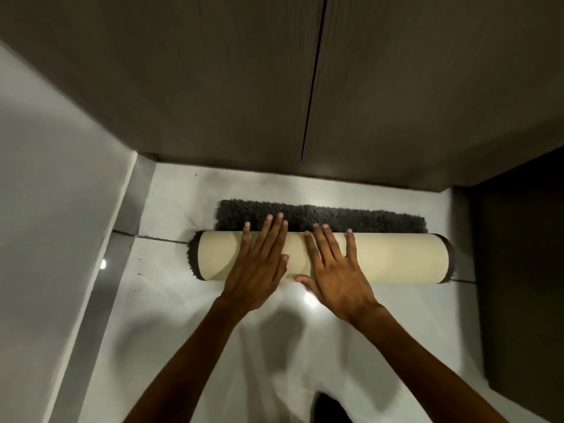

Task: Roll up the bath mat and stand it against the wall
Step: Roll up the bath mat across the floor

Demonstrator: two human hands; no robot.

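Observation:
The bath mat (396, 257) lies across the white floor as a thick roll, cream backing outward, dark grey shag showing at both ends. A narrow strip of its grey pile (351, 218) still lies flat on the floor beyond the roll, close to the wall. My left hand (259, 264) rests flat on top of the roll left of centre, fingers spread. My right hand (335, 270) lies flat beside it, near the middle, fingertips reaching the far edge of the roll. Neither hand grips the mat; both palms press on it.
A dark wood-grain wall (396, 102) with a vertical seam stands straight ahead, just past the mat. A pale wall (55, 193) with a grey skirting strip runs along the left. A dark panel (518, 270) closes the right side. Glossy white floor (189, 315) lies toward me.

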